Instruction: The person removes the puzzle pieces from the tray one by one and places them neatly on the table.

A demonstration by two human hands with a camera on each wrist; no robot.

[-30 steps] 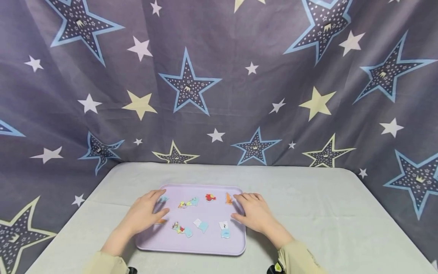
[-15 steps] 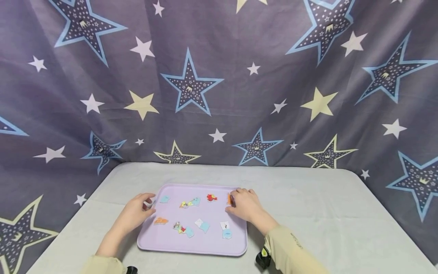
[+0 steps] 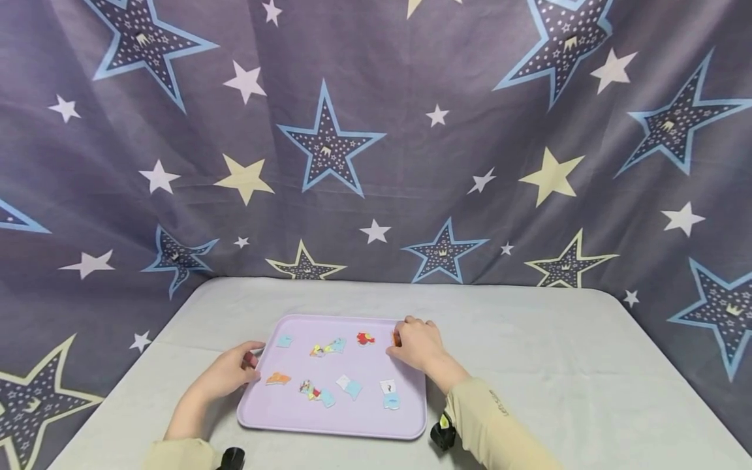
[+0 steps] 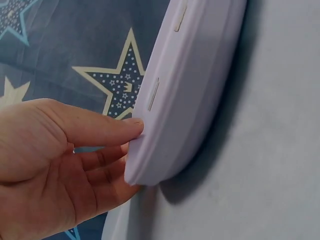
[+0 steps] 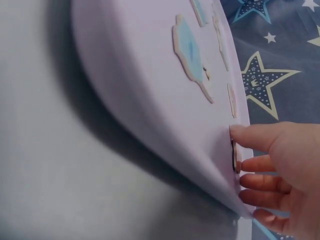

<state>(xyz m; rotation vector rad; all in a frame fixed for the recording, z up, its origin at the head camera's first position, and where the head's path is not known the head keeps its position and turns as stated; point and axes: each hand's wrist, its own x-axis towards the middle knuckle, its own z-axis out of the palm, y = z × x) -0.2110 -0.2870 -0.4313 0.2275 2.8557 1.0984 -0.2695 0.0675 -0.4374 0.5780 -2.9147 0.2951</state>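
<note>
**Left hand on tray rim, right hand at far orange piece**

The lilac tray point(image 3: 331, 419) lies flat on the pale tabletop point(image 3: 558, 365), left of its middle, and bears flat cut-out pieces. The left hand point(image 3: 226, 373) grips the tray's left rim: the left wrist view shows the thumb on top of the rim and the fingers curled below it. The right hand point(image 3: 418, 343) is at the tray's far right corner, thumb and index finger at opposite ends of the far orange piece point(image 3: 396, 339), pinching it; the piece lies partly hidden behind the fingers. The hands are well apart.

The far row also holds a blue piece point(image 3: 284, 341), a yellow-and-blue group point(image 3: 328, 348) and a red piece point(image 3: 365, 339). The near row holds, left to right, the near orange piece point(image 3: 278, 378), a multicoloured group point(image 3: 317, 393), a slanted white-and-blue shape point(image 3: 349, 386) and an upright-set white-and-blue shape point(image 3: 390, 395). Whether each white-and-blue shape is one piece or two touching cannot be told.

A star-patterned curtain point(image 3: 376, 163) hangs behind the tabletop.
</note>
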